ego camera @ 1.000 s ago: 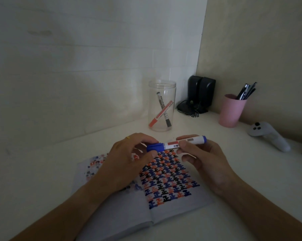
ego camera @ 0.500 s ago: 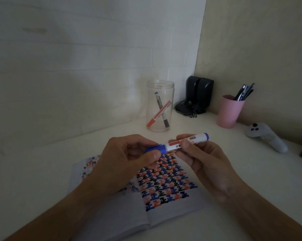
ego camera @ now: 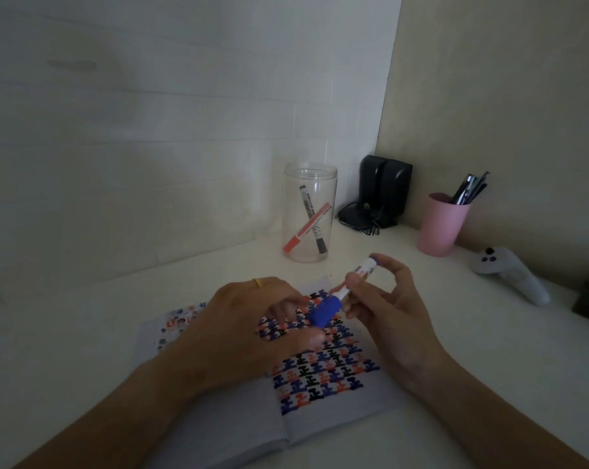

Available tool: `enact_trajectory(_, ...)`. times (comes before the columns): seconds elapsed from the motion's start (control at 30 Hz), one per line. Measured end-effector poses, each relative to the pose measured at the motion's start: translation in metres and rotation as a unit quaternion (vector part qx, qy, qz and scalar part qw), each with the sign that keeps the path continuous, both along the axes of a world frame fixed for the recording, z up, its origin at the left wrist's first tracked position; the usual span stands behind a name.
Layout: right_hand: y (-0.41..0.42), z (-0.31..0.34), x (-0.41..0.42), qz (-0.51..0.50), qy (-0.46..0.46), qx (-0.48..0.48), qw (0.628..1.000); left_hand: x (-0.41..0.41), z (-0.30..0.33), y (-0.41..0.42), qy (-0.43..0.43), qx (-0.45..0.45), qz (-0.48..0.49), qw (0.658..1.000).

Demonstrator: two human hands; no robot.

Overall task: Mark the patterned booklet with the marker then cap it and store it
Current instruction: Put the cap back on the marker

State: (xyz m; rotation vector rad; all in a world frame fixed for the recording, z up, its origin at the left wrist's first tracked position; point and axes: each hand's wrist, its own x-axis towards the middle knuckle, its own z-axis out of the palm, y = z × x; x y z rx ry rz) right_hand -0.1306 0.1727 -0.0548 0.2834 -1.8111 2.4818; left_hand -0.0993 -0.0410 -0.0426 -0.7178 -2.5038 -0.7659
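Gripping the blue cap (ego camera: 323, 313) with the left hand (ego camera: 249, 330), marker (ego camera: 357, 282) held over the open patterned booklet (ego camera: 320, 363).

Left to right: left thumb and fingers pinch the cap; the right hand (ego camera: 388, 319) grasps the white barrel, which now tilts steeply away toward the clear jar (ego camera: 309, 213), where half a second ago it lay nearly level. Cap and barrel look joined or close to it; the seam is too dim to judge. Likely the capping or uncapping step. The jar, behind the booklet with two markers in it, looks like the store. Pink cup (ego camera: 442, 225) stands far right.
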Motion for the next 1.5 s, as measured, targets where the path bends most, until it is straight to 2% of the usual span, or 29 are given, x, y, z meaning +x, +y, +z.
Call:
enact_trajectory(0.1,0.001,-0.001,-0.001,0.019,0.011,0.068,0.997,-0.003,0.001,-0.009,0.048,-0.076,0.038,0.995)
enact_trajectory(0.23,0.000,-0.001,0.003,0.038,0.009,0.117,0.992,-0.009,-0.004,-0.015,0.057,-0.123,0.058,0.989)
enact_trajectory(0.37,-0.004,0.033,-0.009,-0.086,0.094,0.180,0.975,-0.014,-0.008,-0.021,0.051,-0.129,0.075,0.988)
enact_trajectory(0.47,-0.012,0.088,-0.042,-0.193,0.184,0.164,0.950,-0.016,-0.008,-0.026,0.058,-0.120,0.090,0.987)
enact_trajectory(0.6,-0.034,0.149,-0.090,-0.303,0.274,0.170,0.897,-0.017,-0.008,-0.028,0.069,-0.125,0.106,0.984)
enact_trajectory(0.7,-0.052,0.165,-0.123,-0.336,0.300,0.235,0.861,-0.017,-0.010,-0.029,0.069,-0.130,0.106,0.983)
enact_trajectory(0.8,-0.064,0.160,-0.149,-0.331,0.290,0.376,0.816,-0.018,-0.011,-0.030,0.071,-0.135,0.103,0.983)
enact_trajectory(0.93,-0.072,0.146,-0.169,-0.303,0.282,0.500,0.761,-0.020,-0.012,-0.030,0.071,-0.134,0.103,0.983)
enact_trajectory(1.07,-0.077,0.146,-0.179,-0.247,0.207,0.618,0.717,-0.019,-0.012,-0.029,0.072,-0.137,0.098,0.983)
enact_trajectory(1.3,-0.083,0.163,-0.175,-0.187,0.094,0.657,0.725,-0.019,-0.012,-0.029,0.068,-0.138,0.099,0.983)
enact_trajectory(1.43,-0.079,0.168,-0.155,-0.202,0.115,0.619,0.751,-0.018,-0.012,-0.031,0.066,-0.143,0.098,0.983)
enact_trajectory(1.5,-0.070,0.163,-0.132,-0.219,0.168,0.616,0.738,-0.018,-0.010,-0.031,0.062,-0.143,0.094,0.983)
